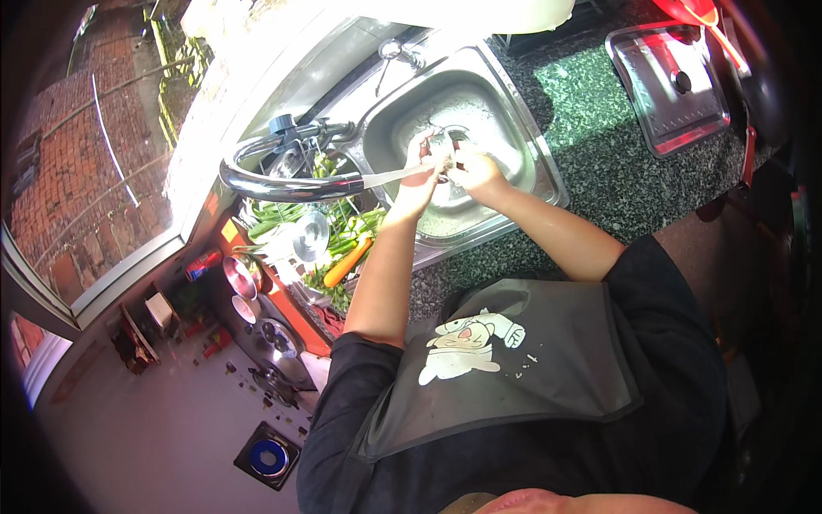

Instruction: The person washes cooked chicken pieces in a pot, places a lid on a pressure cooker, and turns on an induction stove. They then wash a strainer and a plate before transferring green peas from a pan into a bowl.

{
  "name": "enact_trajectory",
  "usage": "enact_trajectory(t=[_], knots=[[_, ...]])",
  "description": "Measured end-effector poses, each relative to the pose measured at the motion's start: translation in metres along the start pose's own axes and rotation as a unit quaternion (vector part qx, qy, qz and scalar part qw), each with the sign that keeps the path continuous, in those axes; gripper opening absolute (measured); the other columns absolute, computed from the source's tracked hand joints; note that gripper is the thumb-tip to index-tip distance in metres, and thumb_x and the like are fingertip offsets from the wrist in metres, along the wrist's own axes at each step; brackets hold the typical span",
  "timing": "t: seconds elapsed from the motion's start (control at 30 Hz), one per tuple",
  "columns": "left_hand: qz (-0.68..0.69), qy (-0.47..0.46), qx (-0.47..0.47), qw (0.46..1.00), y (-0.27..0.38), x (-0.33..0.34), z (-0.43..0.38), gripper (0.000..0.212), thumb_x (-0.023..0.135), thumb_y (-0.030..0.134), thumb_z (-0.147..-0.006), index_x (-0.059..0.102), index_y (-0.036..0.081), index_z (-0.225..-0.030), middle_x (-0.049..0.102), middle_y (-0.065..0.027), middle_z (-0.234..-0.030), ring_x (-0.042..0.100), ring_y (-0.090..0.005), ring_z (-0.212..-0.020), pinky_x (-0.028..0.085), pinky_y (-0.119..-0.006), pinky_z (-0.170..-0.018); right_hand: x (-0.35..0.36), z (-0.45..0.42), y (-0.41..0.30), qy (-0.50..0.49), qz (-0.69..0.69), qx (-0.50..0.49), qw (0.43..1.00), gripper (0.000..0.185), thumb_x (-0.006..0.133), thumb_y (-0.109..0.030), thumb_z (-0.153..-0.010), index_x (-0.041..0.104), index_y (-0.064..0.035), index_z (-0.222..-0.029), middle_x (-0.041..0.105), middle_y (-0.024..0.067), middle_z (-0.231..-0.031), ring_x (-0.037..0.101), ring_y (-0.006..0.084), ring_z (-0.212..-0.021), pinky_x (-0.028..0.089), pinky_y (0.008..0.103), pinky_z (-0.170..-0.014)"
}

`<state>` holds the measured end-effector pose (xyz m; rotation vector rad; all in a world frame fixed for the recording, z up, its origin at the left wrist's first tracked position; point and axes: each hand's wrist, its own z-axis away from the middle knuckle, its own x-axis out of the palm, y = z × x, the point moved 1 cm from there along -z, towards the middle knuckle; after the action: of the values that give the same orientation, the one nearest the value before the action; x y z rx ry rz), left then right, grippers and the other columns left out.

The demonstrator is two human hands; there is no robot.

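Both of my hands are over the stainless steel sink (395, 119), close together under running water. A chrome gooseneck faucet (289, 188) sends a stream of water (395, 175) between them. My left hand (417, 183) has its fingers raised and catches the stream near its palm. From the other side, my right hand (480, 177) meets it with bent fingers. Glare and splashing water blur the gap between the hands, so I cannot tell whether they hold anything. Part of the round drain (459, 136) shows just beyond the fingertips.
Left of the sink, a wire rack holds green vegetables (276, 215), a carrot (347, 263) and a clear round dish (311, 236). On the granite countertop (591, 180) at right lies a rectangular metal lid (681, 106) with a black knob. A red spoon (700, 16) lies behind it.
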<state>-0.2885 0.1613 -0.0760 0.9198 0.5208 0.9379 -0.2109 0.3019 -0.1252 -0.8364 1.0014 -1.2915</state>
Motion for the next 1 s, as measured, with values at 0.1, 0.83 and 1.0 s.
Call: enact_trajectory(t=[0.1, 0.83, 1.0], knots=[[-0.019, 0.032, 0.072, 0.997, -0.003, 0.02, -0.001, 0.027, 0.054, 0.025, -0.11, 0.05, 0.012, -0.133, 0.061, -0.0042, -0.113, 0.061, -0.0116, -0.099, 0.052, -0.028, -0.085, 0.032, -0.006, 0.037, 0.079, -0.326, 0.027, 0.942, 0.024, 0.071, -0.011, -0.092, 0.07, 0.0016, -0.113, 0.067, 0.0139, -0.119, 0.067, 0.0246, -0.105, 0.054, 0.0361, -0.092], [0.09, 0.047, -0.054, 0.993, -0.001, 0.021, -0.009, 0.038, 0.057, 0.018, -0.105, 0.055, 0.005, -0.14, 0.061, -0.0068, -0.127, 0.057, -0.0172, -0.116, 0.044, -0.033, -0.105, -0.003, 0.005, 0.024, 0.045, -0.053, 0.022, 0.997, 0.029, 0.069, -0.018, -0.094, 0.069, 0.0015, -0.116, 0.073, 0.0178, -0.105, 0.068, 0.0275, -0.095, 0.053, 0.0369, -0.087], [0.149, -0.014, -0.043, 0.988, -0.01, 0.014, -0.006, 0.053, 0.059, 0.018, -0.105, 0.043, 0.01, -0.155, 0.052, -0.0113, -0.137, 0.056, -0.0172, -0.111, 0.051, -0.034, -0.09, -0.019, 0.008, 0.023, 0.002, -0.059, 0.055, 0.997, 0.029, 0.069, -0.019, -0.094, 0.07, 0.0017, -0.115, 0.073, 0.018, -0.106, 0.068, 0.0281, -0.095, 0.053, 0.0379, -0.087]])
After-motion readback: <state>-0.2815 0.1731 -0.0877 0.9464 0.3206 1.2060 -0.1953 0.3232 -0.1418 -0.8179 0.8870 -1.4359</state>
